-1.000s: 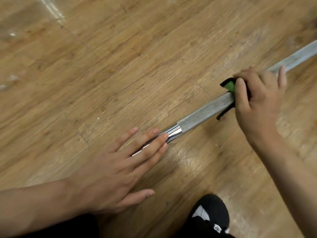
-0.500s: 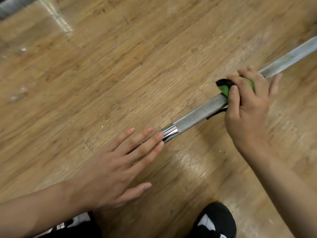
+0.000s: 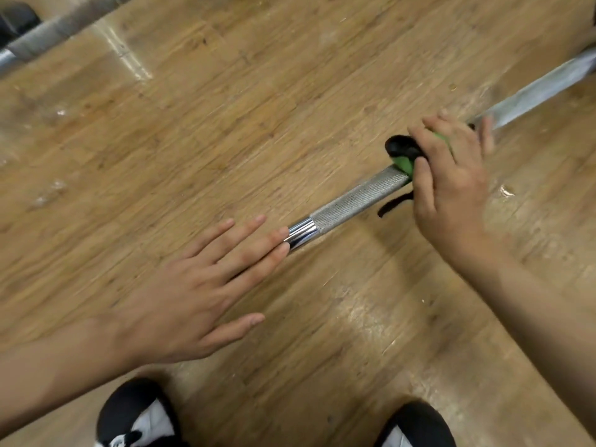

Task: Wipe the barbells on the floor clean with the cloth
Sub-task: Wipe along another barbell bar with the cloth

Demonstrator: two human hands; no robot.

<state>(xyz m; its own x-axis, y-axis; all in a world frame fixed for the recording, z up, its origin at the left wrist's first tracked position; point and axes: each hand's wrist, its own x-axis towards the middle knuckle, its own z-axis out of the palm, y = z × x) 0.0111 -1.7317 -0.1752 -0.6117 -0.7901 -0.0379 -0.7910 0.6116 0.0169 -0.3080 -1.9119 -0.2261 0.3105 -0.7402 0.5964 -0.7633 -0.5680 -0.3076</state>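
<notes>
A steel barbell lies diagonally on the wooden floor, running from lower left to upper right, with a knurled grip and a shiny smooth band. My right hand grips a green and black cloth wrapped around the bar near its middle. My left hand lies flat with straight fingers, its fingertips pressing on the smooth band and hiding the bar beneath.
A second barbell lies at the top left corner of the wooden floor. My two black and white shoes show at the bottom edge.
My right hand with the cloth has slid a little down the bar toward my left hand. The view tilted, bringing the second barbell and both shoes into sight.
</notes>
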